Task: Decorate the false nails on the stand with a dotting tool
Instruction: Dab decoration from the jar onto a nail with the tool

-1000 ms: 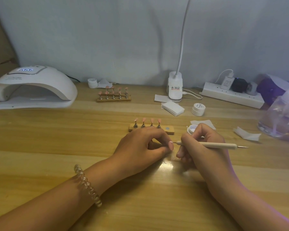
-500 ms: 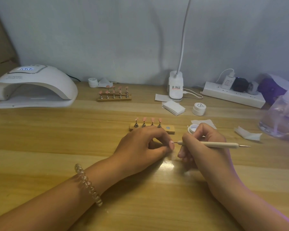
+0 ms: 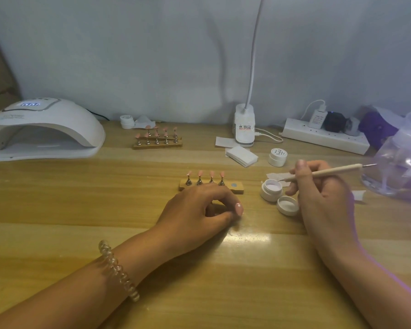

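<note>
A wooden stand [image 3: 238, 187] with several pink false nails [image 3: 200, 173] on metal holders sits at the table's middle. My left hand [image 3: 197, 214] rests just in front of it and pinches one pink false nail [image 3: 239, 208] between thumb and forefinger. To the right, my right hand [image 3: 318, 188] grips a cream dotting tool [image 3: 328, 172], its left tip over an open white jar [image 3: 272, 189] of pale gel. The jar's lid [image 3: 287, 204] lies beside it, inner side up.
A white nail lamp [image 3: 43, 129] stands at the back left. A second stand of nails [image 3: 157, 140], closed jars [image 3: 277, 156], wipes [image 3: 241, 156], a clip lamp [image 3: 244, 124], a power strip [image 3: 325, 137] and a clear bottle [image 3: 401, 157] line the back and right.
My right hand has moved right and away from my left hand, carrying the tool's tip from the held nail to the open jar. The left hand has stayed put.
</note>
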Tool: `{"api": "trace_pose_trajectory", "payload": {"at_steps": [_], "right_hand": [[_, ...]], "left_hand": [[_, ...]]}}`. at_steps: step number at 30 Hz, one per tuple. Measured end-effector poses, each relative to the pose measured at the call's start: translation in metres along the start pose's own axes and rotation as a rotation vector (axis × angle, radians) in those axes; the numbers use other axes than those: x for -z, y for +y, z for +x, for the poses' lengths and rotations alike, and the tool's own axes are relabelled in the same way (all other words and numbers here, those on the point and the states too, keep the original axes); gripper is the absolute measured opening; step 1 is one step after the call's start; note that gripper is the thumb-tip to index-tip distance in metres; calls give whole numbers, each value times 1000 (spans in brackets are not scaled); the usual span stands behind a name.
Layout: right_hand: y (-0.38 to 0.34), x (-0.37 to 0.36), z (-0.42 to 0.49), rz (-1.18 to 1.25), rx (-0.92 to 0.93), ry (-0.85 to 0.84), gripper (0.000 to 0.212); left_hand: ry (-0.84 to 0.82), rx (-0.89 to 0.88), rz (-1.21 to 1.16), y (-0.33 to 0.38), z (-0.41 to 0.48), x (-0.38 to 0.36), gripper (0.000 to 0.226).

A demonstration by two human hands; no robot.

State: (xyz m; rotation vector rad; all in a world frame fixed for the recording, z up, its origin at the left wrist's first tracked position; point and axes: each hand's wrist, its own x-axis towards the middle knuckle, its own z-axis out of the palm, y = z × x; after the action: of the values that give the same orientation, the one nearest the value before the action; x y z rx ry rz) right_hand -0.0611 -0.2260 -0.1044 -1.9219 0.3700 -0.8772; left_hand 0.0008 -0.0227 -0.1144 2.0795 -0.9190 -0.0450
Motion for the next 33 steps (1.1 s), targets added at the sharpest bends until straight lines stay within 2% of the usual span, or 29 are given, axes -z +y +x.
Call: {"api": "trace_pose_trajectory", "payload": {"at_steps": [8,15,19,24,28,30,33], "right_hand": [[4,-2,-1,-200,24,-86,27],[0,-2,0,-196,17,-80,27],[-2,-2,-2,-89,57,28,27],[-21,0,-9,211,184,49,11],[-32,-4,-26,440,-72,-147,18],[-30,-10,-33,434,-195,-263,22],[-29,-14,-36,403,-293,-320,24]], "left_hand": [[1,7,4,0,0,0,4],[-1,5,10,-2,1,0,5],[1,2,10,-2,1,0,8],[5,5,-6,-1,1,0,7],[14,2,-11,0,1,-1,5],[21,-4,-6,0,1,-1,4],[18,-16,-8,0,1,-2,4]]}}
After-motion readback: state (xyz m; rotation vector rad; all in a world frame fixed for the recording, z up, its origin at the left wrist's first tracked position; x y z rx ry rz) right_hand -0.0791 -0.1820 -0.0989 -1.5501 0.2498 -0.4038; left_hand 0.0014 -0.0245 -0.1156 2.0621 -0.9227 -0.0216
